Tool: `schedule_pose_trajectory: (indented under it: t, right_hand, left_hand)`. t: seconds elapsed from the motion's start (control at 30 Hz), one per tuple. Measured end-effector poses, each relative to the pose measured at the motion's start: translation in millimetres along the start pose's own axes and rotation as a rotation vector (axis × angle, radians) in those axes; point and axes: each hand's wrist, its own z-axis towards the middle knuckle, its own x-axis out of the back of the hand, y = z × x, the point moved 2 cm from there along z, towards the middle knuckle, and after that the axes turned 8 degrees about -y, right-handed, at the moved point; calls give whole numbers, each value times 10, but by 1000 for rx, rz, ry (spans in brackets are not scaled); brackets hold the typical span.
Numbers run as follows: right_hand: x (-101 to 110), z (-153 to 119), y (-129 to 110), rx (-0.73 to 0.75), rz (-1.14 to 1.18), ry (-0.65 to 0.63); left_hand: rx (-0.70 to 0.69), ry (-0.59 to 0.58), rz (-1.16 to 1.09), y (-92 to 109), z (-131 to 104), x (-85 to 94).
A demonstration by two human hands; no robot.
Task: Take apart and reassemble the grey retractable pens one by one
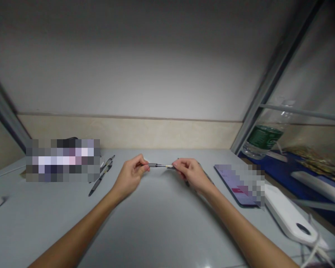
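Between my two hands a slim pen (157, 165) lies level above the grey desk, its dark grip to the left and a clear, shiny stretch in the middle. My left hand (132, 173) pinches the grip end between thumb and fingers. At the other end, the fingertips of my right hand (190, 172) close on the pen and hide that tip. Whether the pen is in one piece or two I cannot tell. Dark, thin pen-like pieces (208, 175) lie partly hidden behind my right hand. Left of my left hand, several pens (102, 176) rest on the desk.
A phone (234, 186) with a lit screen lies on the right, beside a white power bank (289, 216) with a cable. Past a metal rail (304, 112) stands a green-labelled bottle (265, 137). A blurred-out object (63, 160) sits back left. The wall (128, 134) bounds the desk (156, 230).
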Motion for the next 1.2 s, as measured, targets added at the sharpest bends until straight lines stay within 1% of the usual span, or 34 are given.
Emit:
schedule_pose_trajectory:
  t: [0.07,0.1,0.17,0.2,0.23,0.27,0.33,0.4,0.47,0.53,0.6,0.67,0.73,0.9,0.97,1.03,1.1,1.2]
  right_hand:
    - [13,22,80,-162,359,-85]
    - [16,29,109,-235,519,-114]
    - [7,43,137,-341,758,-129]
    - [-6,54,134,-352,839,-104]
    - [-24,68,121,-332,898,-62]
    - [-48,85,99,-292,933,-10]
    - [-104,124,28,-179,934,92]
    - [-170,169,-72,-98,892,114]
    - [-227,222,-202,-31,896,68]
    - [-259,277,-354,37,934,17]
    - [-275,334,-509,85,952,-28]
    - [-292,390,-645,108,940,-85]
    - [-322,439,-742,98,929,-130]
    - [-426,503,-831,25,947,-155]
    - [-454,507,-847,14,958,-175]
    - [-463,509,-860,9,957,-194]
    - [-458,513,-868,1,948,-205]
    - [-447,514,-877,-5,932,-194]
  left_hand:
    - [-185,9,225,95,-35,-19]
    - [-292,-5,313,145,-55,-31]
    - [-481,-43,436,228,-95,-55]
    - [-548,-56,487,256,-112,-67]
    - [-593,-62,537,277,-128,-80]
    - [-619,-67,585,292,-140,-97]
    - [-622,-94,664,310,-160,-146]
    - [-572,-183,697,320,-171,-210]
    - [-501,-290,672,321,-176,-261]
    - [-424,-328,617,301,-163,-261]
    - [-327,-266,592,243,-123,-192]
    - [-195,-159,656,142,-63,-72]
    - [-54,-55,784,25,-6,68]
    - [279,102,1131,-231,33,351]
    - [398,135,1193,-320,14,434]
    - [498,142,1215,-410,-7,510]
    - [576,118,1198,-502,-20,580]
    - [737,64,1106,-627,-40,663]
